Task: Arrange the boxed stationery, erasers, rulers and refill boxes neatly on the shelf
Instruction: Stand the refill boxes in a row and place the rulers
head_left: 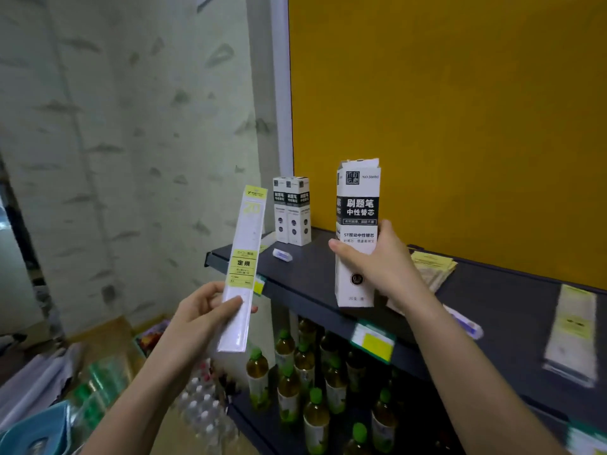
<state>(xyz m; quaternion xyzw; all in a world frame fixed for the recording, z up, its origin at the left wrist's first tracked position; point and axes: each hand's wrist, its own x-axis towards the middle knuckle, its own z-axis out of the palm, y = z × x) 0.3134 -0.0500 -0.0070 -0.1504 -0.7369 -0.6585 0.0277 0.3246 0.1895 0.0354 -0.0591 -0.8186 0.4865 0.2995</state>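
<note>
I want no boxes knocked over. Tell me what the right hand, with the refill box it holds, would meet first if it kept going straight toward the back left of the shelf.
Probably the two standing refill boxes at the shelf's back corner. The right hand holds its refill box upright; the small eraser lies slightly left of that line. Depth is unclear.

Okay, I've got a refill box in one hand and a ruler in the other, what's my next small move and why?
Probably carry the refill box in your right hand back and left to stand beside the two matching boxes at the shelf corner, since they already stand upright as a row.
</note>
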